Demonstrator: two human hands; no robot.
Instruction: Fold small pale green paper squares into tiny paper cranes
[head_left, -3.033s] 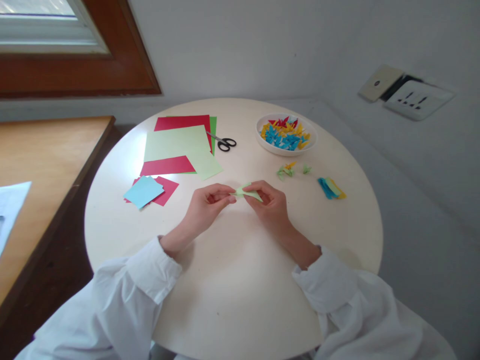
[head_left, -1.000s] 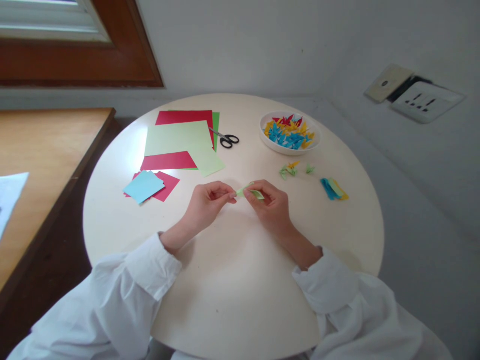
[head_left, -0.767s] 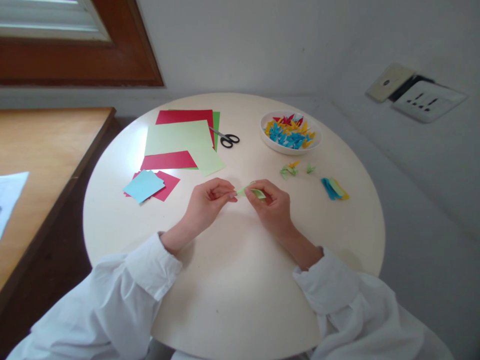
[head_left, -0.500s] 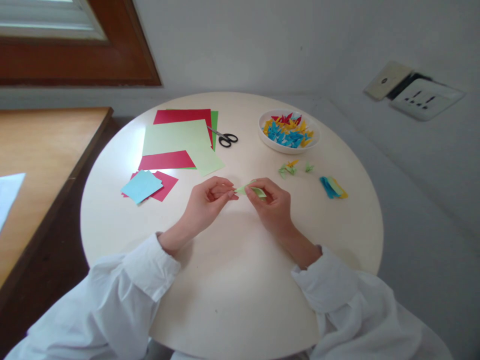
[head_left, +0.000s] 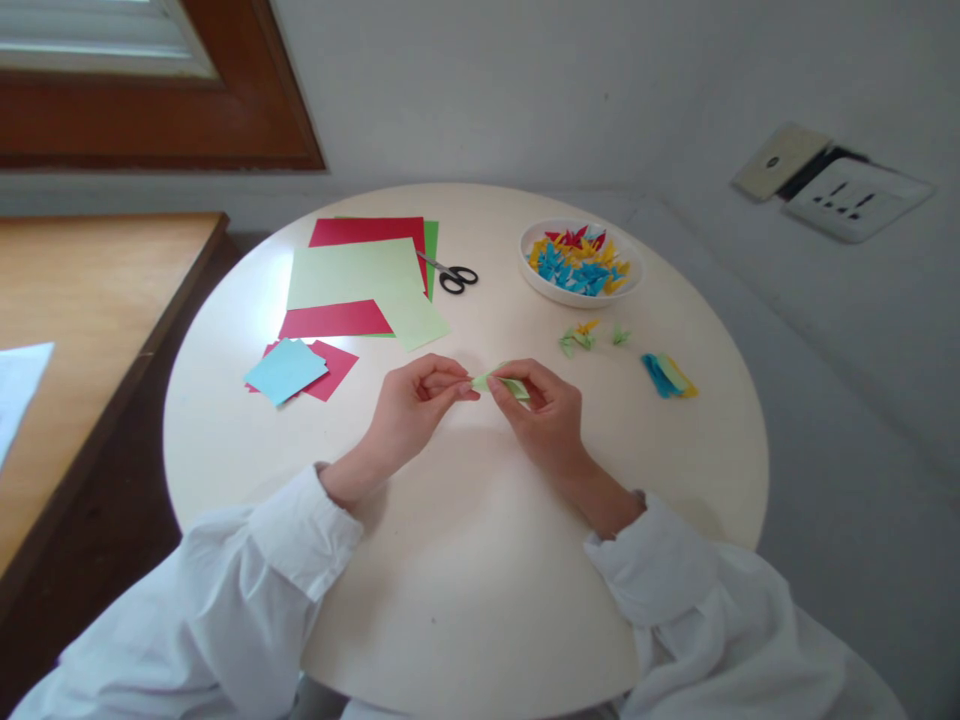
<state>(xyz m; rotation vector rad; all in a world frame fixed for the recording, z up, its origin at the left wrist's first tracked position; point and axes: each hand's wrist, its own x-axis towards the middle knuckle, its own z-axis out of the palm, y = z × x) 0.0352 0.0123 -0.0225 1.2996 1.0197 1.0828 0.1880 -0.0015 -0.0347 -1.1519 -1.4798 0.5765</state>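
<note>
Pinched between both hands: left hand [head_left: 420,395] has the left end of a small folded light-green paper [head_left: 481,383], right hand [head_left: 546,405] the right part, my thumb lying across it. Fingertips clamped on it on both sides, a short green stretch showing in the gap. Paper is at the middle of the round table [head_left: 465,580], just above the top as far as I can judge. Compared with three seconds ago: a broader pale flap stuck out at my right fingers then; now a narrower folded edge shows behind the thumb. Hands hardly shifted. Surroundings unchanged: far right, white dish [head_left: 559,295] of red, yellow and blue folded pieces; nearer, loose green and yellow pieces [head_left: 577,340], then coloured strips [head_left: 667,377] at right. Far left, large sheets [head_left: 352,275], scissors [head_left: 457,280] overlapping their right edge; nearer, blue and red squares [head_left: 286,370].
</note>
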